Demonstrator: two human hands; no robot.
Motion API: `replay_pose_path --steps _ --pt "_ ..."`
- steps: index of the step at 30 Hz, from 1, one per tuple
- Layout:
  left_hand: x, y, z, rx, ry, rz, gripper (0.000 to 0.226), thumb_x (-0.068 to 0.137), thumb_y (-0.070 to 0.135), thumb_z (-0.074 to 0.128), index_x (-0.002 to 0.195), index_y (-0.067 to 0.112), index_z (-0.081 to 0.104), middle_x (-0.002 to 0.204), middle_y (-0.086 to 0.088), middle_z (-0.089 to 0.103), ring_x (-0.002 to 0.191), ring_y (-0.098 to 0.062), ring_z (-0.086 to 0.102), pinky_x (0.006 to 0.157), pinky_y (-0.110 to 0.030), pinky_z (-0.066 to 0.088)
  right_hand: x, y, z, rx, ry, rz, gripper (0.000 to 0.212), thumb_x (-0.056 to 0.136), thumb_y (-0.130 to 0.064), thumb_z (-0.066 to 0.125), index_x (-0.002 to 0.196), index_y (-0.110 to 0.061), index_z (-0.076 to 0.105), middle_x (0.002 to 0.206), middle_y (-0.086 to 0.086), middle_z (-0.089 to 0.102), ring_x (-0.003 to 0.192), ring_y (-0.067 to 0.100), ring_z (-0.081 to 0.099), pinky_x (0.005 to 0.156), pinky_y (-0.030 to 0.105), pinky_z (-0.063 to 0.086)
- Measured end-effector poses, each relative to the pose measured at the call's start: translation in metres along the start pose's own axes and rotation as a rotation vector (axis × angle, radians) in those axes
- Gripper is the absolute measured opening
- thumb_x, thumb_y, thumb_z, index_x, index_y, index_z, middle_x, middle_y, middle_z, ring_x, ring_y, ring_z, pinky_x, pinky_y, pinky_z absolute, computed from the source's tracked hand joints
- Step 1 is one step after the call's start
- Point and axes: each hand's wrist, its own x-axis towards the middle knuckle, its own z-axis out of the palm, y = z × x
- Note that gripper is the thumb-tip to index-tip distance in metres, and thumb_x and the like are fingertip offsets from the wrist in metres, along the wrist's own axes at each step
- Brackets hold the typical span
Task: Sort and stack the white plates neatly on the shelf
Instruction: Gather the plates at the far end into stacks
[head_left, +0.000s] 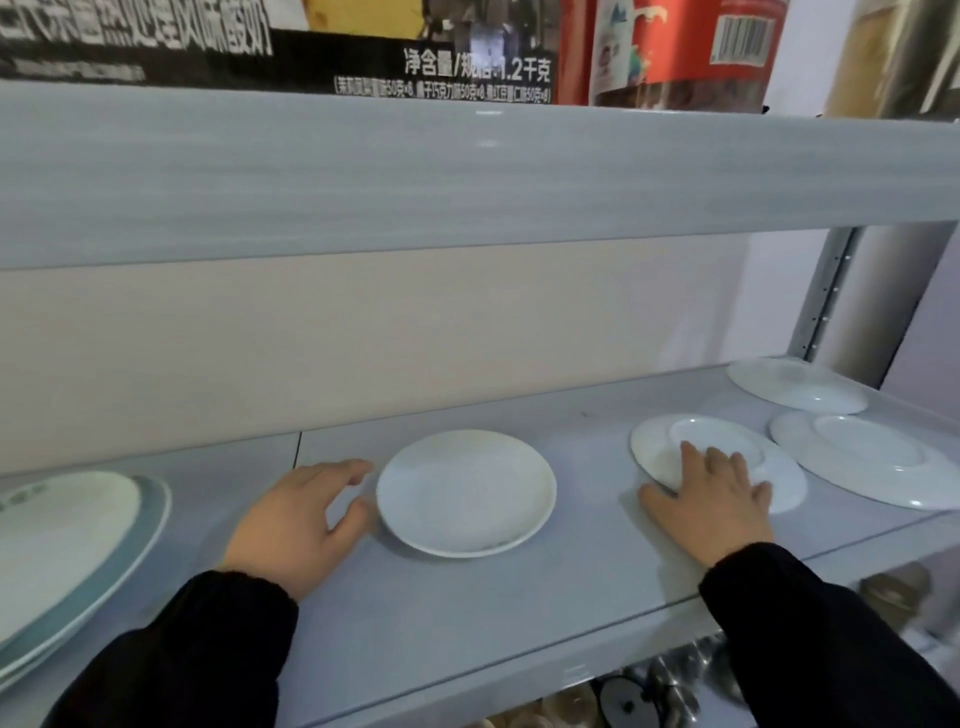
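Reaching at centre frame — left hand (296, 519) spread beside upright plate (466, 491); right hand (714, 493) lower right, spread flat on overturned plate (717, 460).

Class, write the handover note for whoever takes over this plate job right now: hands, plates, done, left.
Left hand: open, at the left rim of the upright middle plate, nothing gripped.
Right hand: open, flat on the upturned plate.
Two more upturned plates lie singly at right, front and back. Patterned plates are stacked at far left.
Done: no white plates stacked yet.
Left: gather all four white plates into one neat pile on the shelf.
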Motion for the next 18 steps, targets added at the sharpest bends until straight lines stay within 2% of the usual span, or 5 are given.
replay_pose_path --steps 3,7,10,15,18 --pt "0.0 -0.003 -0.001 -0.035 -0.003 -0.017 0.037 0.09 0.042 0.052 0.126 0.037 0.057 0.108 0.024 0.058 0.104 -0.005 0.054 0.087 -0.027 0.045 -0.003 -0.004 0.001 -0.034 -0.016 -0.012 0.078 0.084 -0.06 0.036 0.151 -0.023 0.022 0.152 0.006 0.031 0.142 0.026 0.02 0.112 0.059 0.018" --pt "0.0 -0.004 0.0 -0.043 -0.044 0.008 0.053 0.08 0.058 0.038 0.127 0.04 0.055 0.109 0.026 0.059 0.103 -0.003 0.054 0.088 -0.029 0.048 -0.014 -0.007 -0.002 -0.084 -0.02 -0.043 0.081 0.082 -0.067 0.035 0.149 -0.023 0.027 0.141 0.005 0.034 0.133 0.027 0.03 0.107 0.06 0.024" --pt "0.0 -0.003 0.001 -0.06 -0.058 0.01 0.059 0.076 0.062 0.033 0.127 0.04 0.055 0.109 0.025 0.059 0.103 -0.003 0.054 0.09 -0.031 0.049 -0.028 -0.009 -0.005 -0.109 -0.003 -0.084 0.076 0.079 -0.07 0.037 0.142 -0.028 0.035 0.13 0.003 0.037 0.126 0.026 0.033 0.102 0.056 0.03" --pt "-0.004 0.001 0.0 -0.105 -0.054 0.011 0.055 0.076 0.061 0.035 0.123 0.041 0.056 0.106 0.027 0.058 0.102 -0.001 0.053 0.088 -0.03 0.048 -0.05 -0.011 -0.011 -0.08 -0.026 -0.169 0.072 0.076 -0.073 0.041 0.136 -0.033 0.038 0.123 -0.003 0.034 0.124 0.021 0.032 0.104 0.05 0.031" --pt "-0.004 0.002 0.0 -0.112 -0.052 0.008 0.042 0.085 0.05 0.046 0.125 0.04 0.055 0.107 0.026 0.057 0.103 0.0 0.053 0.089 -0.03 0.048 -0.064 -0.014 -0.018 -0.053 -0.063 -0.248 0.075 0.07 -0.078 0.036 0.132 -0.037 0.039 0.118 -0.006 0.032 0.121 0.019 0.034 0.102 0.043 0.034"
